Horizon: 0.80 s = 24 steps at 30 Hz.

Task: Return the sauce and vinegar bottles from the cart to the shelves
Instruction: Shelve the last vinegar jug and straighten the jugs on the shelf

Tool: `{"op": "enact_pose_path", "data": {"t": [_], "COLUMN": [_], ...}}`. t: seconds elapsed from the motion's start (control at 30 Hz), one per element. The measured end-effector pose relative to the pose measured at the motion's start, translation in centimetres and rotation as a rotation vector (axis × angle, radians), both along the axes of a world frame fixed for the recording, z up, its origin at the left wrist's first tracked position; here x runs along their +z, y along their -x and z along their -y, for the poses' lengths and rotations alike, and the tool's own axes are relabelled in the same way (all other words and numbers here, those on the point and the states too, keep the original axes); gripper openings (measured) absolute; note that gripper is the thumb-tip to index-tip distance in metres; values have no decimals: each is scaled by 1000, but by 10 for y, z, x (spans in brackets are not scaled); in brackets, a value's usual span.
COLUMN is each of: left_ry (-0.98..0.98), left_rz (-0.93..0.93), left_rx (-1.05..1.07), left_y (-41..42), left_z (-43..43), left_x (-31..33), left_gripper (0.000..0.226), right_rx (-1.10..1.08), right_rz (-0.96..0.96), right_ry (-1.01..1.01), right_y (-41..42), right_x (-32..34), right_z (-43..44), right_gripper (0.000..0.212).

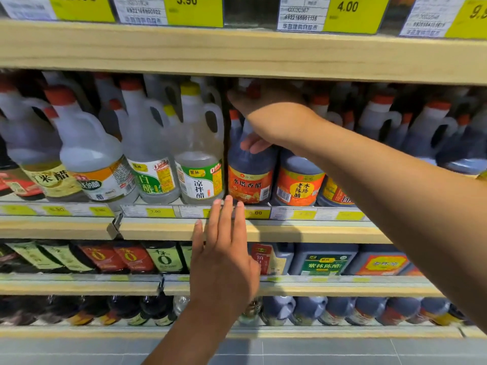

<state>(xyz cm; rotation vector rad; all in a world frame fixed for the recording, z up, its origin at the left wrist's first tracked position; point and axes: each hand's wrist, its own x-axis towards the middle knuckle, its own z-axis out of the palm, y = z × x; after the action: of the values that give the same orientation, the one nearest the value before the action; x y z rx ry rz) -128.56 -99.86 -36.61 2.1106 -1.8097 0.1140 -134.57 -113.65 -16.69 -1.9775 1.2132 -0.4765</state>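
My right hand (263, 109) grips the neck of the dark vinegar bottle (249, 167) at the front edge of the shelf (303, 231), my left hand (224, 248) spread flat at its 6 o'clock; released early, it could tip forward or knock the clear vinegar jug (199, 159) at 9 o'clock.

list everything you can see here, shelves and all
clear plastic handled vinegar jugs: several, red or yellow caps, middle shelf left
dark orange-labelled vinegar bottles: two, middle shelf centre
dark red-capped handled jugs: several, middle shelf right
dark green- and red-labelled bottles: several, lower shelf left
yellow price tags: many, shelf edges
pale wooden shelves: four, stacked
right-hand grip: one, holds the left orange-labelled bottle
left-hand grip: one, open, before middle shelf edge
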Motion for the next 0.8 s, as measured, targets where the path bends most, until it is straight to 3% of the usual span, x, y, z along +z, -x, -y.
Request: {"op": "enact_pose_path", "data": {"t": [0.07,0.17,0.33,0.53,0.67,0.8], "left_ry": [4,2,-2,-16,-19,-38], "left_rz": [3,-10,-20,-53,-57,-18], "left_rx": [-14,-23,-56,-67,-31,21], "left_y": [-7,-15,-23,-27,-41,-60], "left_z": [-2,-3,-4,-7,-15,-24], "left_x": [0,-1,-4,-2,2,-2], "left_gripper": [96,97,95,95,94,91], "right_rx": [-84,-96,28,-90,-124,10], "right_rz": [50,-81,-259,-58,-294,-381], "right_ry": [-12,84,110,22,351,297], "right_y": [-9,-12,-7,-10,-20,-61], "right_x": [-5,-8,-5,-4,10,14], "right_z": [1,7,8,2,-18,-32], "right_gripper": [51,56,29,41,67,64]}}
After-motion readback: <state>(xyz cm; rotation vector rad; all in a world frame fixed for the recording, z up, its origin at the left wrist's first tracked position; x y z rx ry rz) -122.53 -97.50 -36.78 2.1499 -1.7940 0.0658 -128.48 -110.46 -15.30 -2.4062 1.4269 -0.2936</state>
